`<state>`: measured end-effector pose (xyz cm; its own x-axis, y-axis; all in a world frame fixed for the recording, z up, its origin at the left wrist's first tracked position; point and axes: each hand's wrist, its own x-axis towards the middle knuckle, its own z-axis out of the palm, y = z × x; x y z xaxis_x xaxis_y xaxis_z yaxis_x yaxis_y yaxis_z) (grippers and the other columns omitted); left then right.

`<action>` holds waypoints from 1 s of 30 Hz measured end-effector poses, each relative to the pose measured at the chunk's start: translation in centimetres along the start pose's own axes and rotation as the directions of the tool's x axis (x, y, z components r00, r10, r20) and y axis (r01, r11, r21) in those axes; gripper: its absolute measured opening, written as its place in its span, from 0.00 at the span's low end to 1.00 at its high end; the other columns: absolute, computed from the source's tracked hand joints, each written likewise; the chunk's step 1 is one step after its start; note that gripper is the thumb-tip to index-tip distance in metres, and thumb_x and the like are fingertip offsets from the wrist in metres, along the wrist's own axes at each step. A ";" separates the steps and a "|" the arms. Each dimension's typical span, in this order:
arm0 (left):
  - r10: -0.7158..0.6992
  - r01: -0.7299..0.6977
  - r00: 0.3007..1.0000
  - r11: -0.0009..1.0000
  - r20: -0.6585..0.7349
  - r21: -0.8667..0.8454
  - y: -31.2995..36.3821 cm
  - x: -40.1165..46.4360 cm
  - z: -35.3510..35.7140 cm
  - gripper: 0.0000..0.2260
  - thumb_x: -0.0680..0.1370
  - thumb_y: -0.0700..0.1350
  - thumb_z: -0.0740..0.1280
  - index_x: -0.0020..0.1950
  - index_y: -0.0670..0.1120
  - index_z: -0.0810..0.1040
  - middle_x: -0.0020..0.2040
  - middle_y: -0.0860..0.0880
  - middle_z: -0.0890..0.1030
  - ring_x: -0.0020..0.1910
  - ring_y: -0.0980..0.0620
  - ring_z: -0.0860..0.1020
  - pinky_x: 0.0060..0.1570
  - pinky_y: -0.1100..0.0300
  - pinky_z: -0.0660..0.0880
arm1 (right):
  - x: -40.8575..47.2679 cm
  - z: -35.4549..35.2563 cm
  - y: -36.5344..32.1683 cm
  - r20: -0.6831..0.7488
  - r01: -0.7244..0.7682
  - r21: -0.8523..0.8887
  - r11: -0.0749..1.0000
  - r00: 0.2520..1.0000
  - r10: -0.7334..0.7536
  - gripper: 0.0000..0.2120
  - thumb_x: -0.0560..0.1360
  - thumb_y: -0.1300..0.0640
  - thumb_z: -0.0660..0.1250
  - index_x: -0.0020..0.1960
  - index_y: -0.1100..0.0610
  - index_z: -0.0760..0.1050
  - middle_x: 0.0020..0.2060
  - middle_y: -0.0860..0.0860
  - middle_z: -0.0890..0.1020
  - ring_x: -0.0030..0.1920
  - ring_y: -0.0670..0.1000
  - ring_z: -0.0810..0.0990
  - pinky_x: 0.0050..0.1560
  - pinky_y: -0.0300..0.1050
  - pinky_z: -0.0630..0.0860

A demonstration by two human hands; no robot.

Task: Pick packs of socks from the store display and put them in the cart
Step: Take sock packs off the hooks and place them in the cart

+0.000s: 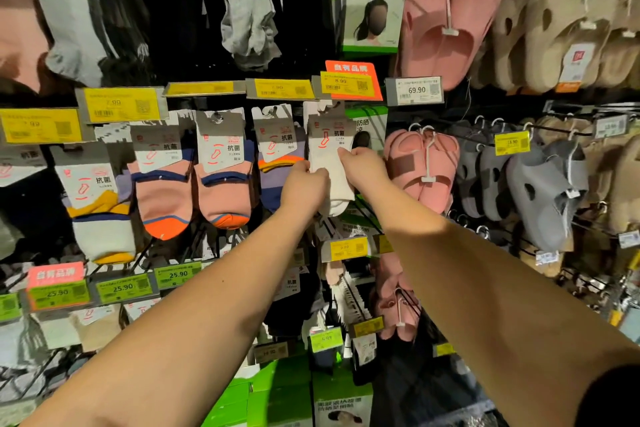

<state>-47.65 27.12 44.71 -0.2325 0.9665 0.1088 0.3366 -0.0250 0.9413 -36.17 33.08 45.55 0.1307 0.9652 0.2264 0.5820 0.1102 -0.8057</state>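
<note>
Left hand [304,185], right hand [363,166] — gripping white sock pack [332,163] (hanging)

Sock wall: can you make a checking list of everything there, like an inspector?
surface: peg display with yellow price tags.
job's things: white sock pack, top card near its hook; pink-and-orange sock packs hang left of it.
clutter: pink slippers, grey slippers, green boxes.
grips: left hand and right hand both pinch the white pack.
cables: nothing seen.
surroundings: cart not in view.
</note>
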 end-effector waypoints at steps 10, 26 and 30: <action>-0.047 0.040 0.993 0.997 0.111 0.065 0.3 0.0 -0.5 0.19 0.80 0.43 0.61 0.71 0.41 0.70 0.64 0.37 0.77 0.62 0.37 0.76 0.50 0.53 0.72 | 1.2 0.8 -0.2 0.057 -0.092 -0.158 0.983 0.993 0.102 0.27 0.84 0.42 0.55 0.60 0.66 0.78 0.57 0.63 0.82 0.58 0.63 0.79 0.45 0.45 0.67; 0.026 0.058 0.947 0.966 0.320 -0.252 -6.7 -11.7 5.4 0.03 0.74 0.45 0.66 0.41 0.49 0.78 0.39 0.48 0.77 0.39 0.48 0.74 0.42 0.56 0.71 | -15.0 -5.1 13.9 0.030 -0.089 -0.031 0.996 0.995 0.090 0.11 0.80 0.48 0.63 0.49 0.56 0.77 0.36 0.50 0.77 0.38 0.54 0.78 0.40 0.45 0.74; -0.009 0.066 0.882 0.992 0.470 -0.104 -9.2 -15.7 12.2 0.05 0.78 0.45 0.66 0.45 0.52 0.80 0.39 0.53 0.81 0.40 0.55 0.81 0.46 0.58 0.75 | -22.6 -8.7 22.8 0.053 -0.266 -0.015 0.964 0.962 0.266 0.05 0.82 0.52 0.64 0.51 0.52 0.76 0.36 0.47 0.76 0.34 0.45 0.72 0.32 0.37 0.67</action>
<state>-35.94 15.26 30.49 0.2208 0.9733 -0.0631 0.2238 0.0125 0.9745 -18.84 11.71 26.81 0.2379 0.9710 -0.0256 0.5385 -0.1538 -0.8285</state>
